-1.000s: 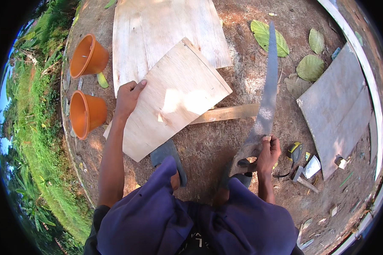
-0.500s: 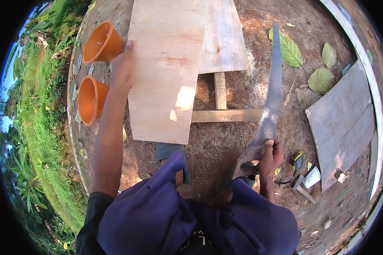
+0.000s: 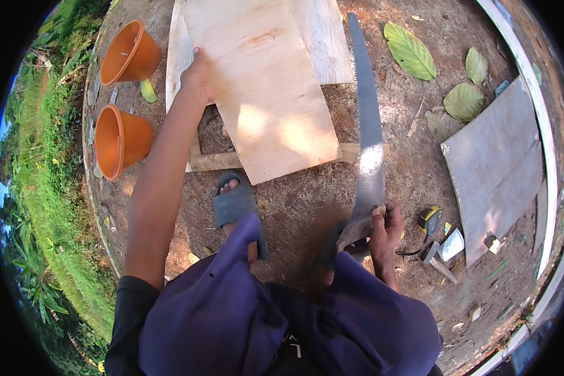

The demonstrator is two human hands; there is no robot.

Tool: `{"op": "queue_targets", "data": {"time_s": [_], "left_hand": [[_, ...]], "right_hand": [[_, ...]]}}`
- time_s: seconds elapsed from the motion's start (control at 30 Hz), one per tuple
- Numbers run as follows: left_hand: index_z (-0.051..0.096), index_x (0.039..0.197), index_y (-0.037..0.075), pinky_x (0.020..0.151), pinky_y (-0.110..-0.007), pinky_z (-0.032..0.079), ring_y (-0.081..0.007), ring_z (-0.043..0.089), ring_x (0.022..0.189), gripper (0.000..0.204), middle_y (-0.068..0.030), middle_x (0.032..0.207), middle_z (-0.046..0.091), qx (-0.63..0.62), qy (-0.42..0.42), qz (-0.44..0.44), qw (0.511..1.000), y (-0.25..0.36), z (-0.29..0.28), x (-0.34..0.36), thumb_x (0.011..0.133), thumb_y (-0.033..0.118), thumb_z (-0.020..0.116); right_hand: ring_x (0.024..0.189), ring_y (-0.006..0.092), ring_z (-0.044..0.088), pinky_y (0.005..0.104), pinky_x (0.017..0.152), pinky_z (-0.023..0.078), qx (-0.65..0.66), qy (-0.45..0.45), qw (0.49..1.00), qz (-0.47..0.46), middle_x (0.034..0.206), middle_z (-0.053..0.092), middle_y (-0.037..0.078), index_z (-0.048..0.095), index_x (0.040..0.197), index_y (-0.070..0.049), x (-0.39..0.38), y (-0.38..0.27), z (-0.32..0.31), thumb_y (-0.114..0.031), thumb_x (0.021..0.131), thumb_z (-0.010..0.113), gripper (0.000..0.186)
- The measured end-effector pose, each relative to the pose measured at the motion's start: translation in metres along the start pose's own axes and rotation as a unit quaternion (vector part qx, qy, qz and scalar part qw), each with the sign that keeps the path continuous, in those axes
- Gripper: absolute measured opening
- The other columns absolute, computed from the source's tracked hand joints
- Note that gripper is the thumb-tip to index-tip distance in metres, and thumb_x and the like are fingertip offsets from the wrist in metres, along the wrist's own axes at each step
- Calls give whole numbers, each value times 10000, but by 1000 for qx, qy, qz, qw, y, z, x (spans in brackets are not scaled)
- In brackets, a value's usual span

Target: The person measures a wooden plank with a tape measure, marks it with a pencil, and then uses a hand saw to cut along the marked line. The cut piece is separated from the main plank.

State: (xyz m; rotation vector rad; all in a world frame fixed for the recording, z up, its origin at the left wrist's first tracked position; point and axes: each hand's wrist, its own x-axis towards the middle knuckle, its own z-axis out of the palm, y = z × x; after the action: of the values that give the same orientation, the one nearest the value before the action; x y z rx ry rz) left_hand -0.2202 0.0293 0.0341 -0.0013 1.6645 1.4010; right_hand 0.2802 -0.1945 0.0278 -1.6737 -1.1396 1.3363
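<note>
At eleven o'clock, probably gripped board (image 3: 263, 94) with half-hidden left hand (image 3: 196, 80); at four, clasped saw (image 3: 368, 109) in right hand (image 3: 386, 232); seemed mid-positioning, next needing steadiness.

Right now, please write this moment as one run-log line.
left hand: holds upper plywood sheet, left edge | right hand: holds handsaw | nearby, right: tape measure, hammer
</note>
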Motion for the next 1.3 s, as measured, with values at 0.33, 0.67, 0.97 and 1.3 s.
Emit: {"op": "queue_targets", "data": {"time_s": [0.33,0.67,0.97,1.3], "left_hand": [[376,1541,-61,1190,-427,359,-365,423,1469,832,-316,1554,437,352,27,282,892,-29,26,-47,930,327,785],[342,1622,110,1296,-460,237,-314,212,1589,1034,-144,1719,228,648,-204,394,619,-68,44,-107,839,653,742],[254,1660,137,1322,-477,164,-283,144,1607,1195,-72,1740,190,753,-192,394,490,-82,48,-98,770,796,702],[242,1654,94,1316,-496,164,-309,148,1604,1224,-111,1734,195,754,-200,416,467,-81,48,-94,766,811,685]], "right_hand": [[845,290,722,409,804,563,-146,-55,988,17,920,731,184,682,1159,11,1,-32,26,-178,903,719,321],[993,382,705,457,879,545,-117,-109,986,45,1080,710,255,639,1212,60,9,-38,80,-235,962,676,389],[1009,416,694,477,903,540,-124,-98,987,25,1107,699,267,613,1233,59,6,-19,95,-257,969,677,417],[1036,421,679,478,924,526,-114,-107,986,51,1131,688,278,620,1237,69,13,-24,98,-255,971,667,422]]}}
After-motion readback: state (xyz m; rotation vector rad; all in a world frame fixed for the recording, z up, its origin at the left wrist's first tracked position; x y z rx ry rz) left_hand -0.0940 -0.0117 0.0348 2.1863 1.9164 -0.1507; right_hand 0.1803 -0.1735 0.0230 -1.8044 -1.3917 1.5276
